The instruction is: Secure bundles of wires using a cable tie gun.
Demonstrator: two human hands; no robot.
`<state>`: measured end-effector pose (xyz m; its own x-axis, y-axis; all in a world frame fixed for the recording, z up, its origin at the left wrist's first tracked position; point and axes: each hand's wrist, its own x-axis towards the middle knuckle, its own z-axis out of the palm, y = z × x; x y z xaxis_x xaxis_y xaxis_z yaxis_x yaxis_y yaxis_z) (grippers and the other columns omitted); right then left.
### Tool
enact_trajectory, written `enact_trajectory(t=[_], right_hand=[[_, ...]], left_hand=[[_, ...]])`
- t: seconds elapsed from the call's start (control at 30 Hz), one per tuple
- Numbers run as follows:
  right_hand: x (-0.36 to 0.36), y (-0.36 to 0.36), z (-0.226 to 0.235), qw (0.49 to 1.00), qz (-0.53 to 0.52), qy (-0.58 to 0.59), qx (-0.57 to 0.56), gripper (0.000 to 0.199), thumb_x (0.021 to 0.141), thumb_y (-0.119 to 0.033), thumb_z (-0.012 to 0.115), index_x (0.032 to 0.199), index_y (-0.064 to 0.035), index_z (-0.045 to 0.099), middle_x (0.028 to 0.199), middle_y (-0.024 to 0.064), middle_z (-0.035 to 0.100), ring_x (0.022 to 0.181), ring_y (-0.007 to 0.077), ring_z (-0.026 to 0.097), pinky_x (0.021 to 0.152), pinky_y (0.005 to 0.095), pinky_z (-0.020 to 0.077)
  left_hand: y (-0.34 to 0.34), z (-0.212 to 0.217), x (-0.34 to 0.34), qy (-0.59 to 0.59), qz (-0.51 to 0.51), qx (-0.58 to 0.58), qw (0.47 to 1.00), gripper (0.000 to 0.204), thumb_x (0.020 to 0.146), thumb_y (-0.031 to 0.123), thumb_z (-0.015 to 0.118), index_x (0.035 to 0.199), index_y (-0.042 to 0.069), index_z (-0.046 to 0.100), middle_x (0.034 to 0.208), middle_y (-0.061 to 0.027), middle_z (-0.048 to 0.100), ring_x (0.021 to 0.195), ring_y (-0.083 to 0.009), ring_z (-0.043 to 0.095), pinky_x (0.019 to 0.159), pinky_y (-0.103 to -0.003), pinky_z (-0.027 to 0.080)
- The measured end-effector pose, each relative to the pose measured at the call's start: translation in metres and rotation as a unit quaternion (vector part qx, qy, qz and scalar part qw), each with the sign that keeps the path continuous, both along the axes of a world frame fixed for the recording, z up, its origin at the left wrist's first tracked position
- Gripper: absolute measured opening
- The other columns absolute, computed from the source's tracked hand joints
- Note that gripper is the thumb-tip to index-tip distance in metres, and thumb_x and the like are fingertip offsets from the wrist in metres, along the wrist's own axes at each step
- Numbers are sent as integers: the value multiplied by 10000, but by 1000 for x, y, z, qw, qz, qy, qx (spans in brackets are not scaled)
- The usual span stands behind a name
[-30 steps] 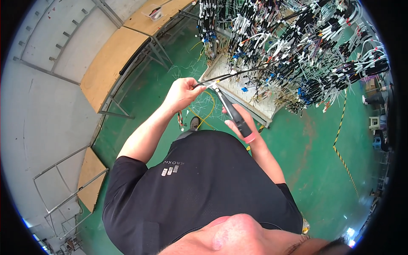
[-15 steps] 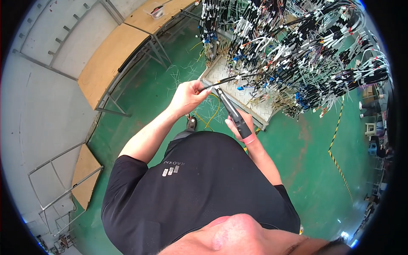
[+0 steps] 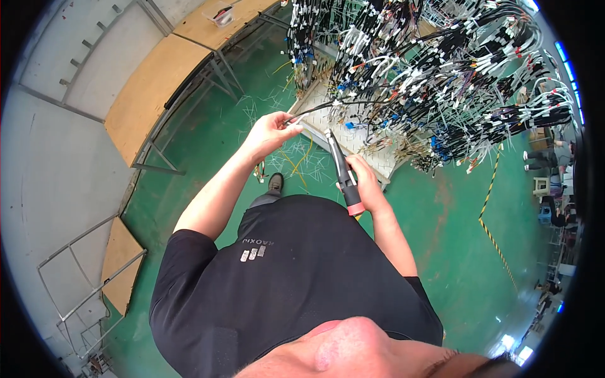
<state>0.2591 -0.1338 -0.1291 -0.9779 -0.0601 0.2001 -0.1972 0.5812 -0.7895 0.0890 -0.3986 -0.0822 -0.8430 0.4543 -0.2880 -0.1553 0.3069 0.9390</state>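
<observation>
My left hand (image 3: 272, 134) pinches the end of a thin black cable (image 3: 321, 108). That cable runs right into a dense bundle of wire harnesses (image 3: 403, 82). A narrow white strip (image 3: 303, 117) shows at my left fingertips. In my right hand (image 3: 368, 183) is a long black hand tool (image 3: 340, 165) with a red end and a slim silver-edged nose; its exact kind is unclear. The tool's nose points up and away from me, a little right of my left fingers and apart from the cable.
Harnesses with white and blue connectors hang over a pale board (image 3: 315, 101) ahead. Thin white offcuts (image 3: 302, 164) and a yellow line (image 3: 296, 165) lie on the green floor. Wooden tables (image 3: 157, 88) stand at left; a wooden panel (image 3: 123, 264) leans nearby. People (image 3: 548, 154) are far right.
The tool's nose has come away from the cable, and my right hand has turned it more upright. My left hand has shifted slightly left and away, still pinching the cable.
</observation>
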Motion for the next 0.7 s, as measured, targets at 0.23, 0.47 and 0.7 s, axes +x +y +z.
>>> enact_trajectory(t=[0.23, 0.47, 0.7], right_hand=[[-47, -5, 44, 980, 75, 110, 146, 351, 779, -104, 740, 1113, -28, 666, 1068, 131, 671, 1027, 358, 639, 958, 446, 492], [-55, -2, 40, 984, 6, 126, 127, 426, 781, -100, 793, 1169, 12, 656, 1122, 172, 666, 1090, 393, 654, 1011, 449, 511], [-20, -7, -1, 977, -164, -17, -138, 492, 803, -228, 883, 1184, -17, 654, 1072, 94, 677, 1022, 260, 667, 958, 384, 519]], left_hand=[[28, -33, -1, 38, -73, -62, 995, 836, 832, 425, 917, 1461, -15, 588, 916, -14, 620, 838, -113, 568, 745, -297, 496], [8, -42, -41, 3, -100, -70, 992, 454, 897, 197, 863, 1278, 33, 678, 825, 64, 528, 760, -69, 482, 691, -266, 444], [-28, -86, -72, 102, -165, -140, 971, 409, 847, 214, 863, 1191, 48, 717, 821, -59, 663, 764, -181, 640, 754, -364, 546]])
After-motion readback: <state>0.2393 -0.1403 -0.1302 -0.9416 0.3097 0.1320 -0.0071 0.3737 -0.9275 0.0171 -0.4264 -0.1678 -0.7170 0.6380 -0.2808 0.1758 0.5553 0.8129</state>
